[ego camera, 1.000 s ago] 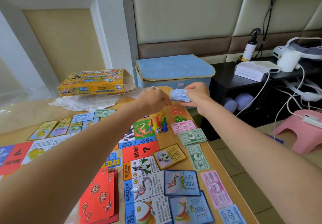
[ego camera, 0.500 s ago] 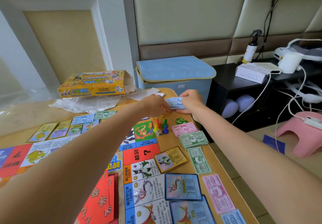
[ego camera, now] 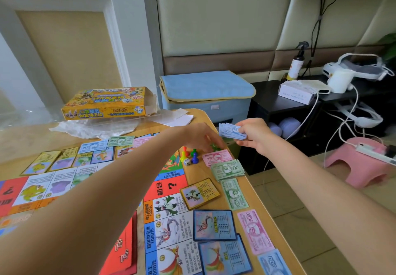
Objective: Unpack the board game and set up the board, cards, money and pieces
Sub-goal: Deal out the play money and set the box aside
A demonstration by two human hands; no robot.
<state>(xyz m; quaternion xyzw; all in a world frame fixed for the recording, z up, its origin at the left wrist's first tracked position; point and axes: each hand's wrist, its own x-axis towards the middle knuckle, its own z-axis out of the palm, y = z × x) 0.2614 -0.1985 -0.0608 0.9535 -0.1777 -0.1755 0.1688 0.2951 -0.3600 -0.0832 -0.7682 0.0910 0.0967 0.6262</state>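
— While the right hand (ego camera: pixel 255 135) pinches the blue banknote stack (ego camera: pixel 230 131) just past the bench (ego camera: pixel 246 180) corner, what about the left?
— The left hand (ego camera: pixel 199 134) reaches down by the green piece (ego camera: pixel 215 146); its grip I cannot tell

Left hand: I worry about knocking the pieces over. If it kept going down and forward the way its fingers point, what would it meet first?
Probably the small green piece under the left hand's fingertips, beside the pink note; the pawns stand nearer the wrist. Depth is unclear.
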